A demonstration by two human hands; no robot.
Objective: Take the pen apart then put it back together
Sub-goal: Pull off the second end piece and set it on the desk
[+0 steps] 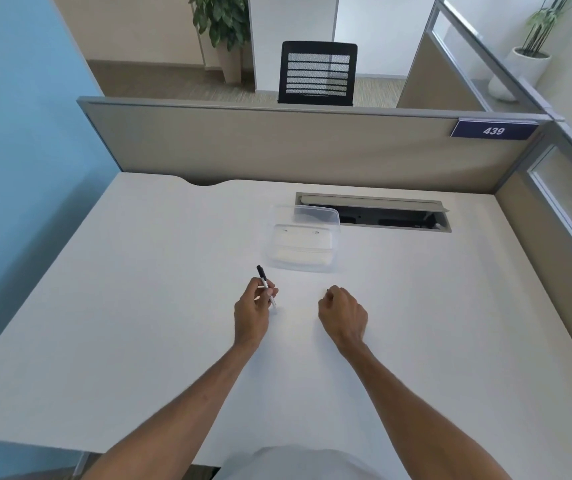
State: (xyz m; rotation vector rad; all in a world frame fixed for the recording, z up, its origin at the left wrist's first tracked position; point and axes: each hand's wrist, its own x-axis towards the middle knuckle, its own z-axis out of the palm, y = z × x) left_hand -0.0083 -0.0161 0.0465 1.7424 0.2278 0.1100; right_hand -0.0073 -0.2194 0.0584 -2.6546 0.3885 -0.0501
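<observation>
My left hand (252, 311) grips a slim pen (262, 276) over the white desk (139, 289). The pen has a black upper end that points away from me and a pale barrel that runs down through my fingers. My right hand (341, 315) hovers a short way to the right, with its fingers curled shut. A tiny dark speck shows at its fingertips; what it is cannot be made out. The two hands are apart and do not touch.
A clear plastic container (303, 242) with its lid propped behind it sits just beyond the hands. Farther back, a cable slot (374, 213) stands open in the desk. Beige partitions (277, 147) wall the desk at the back and right.
</observation>
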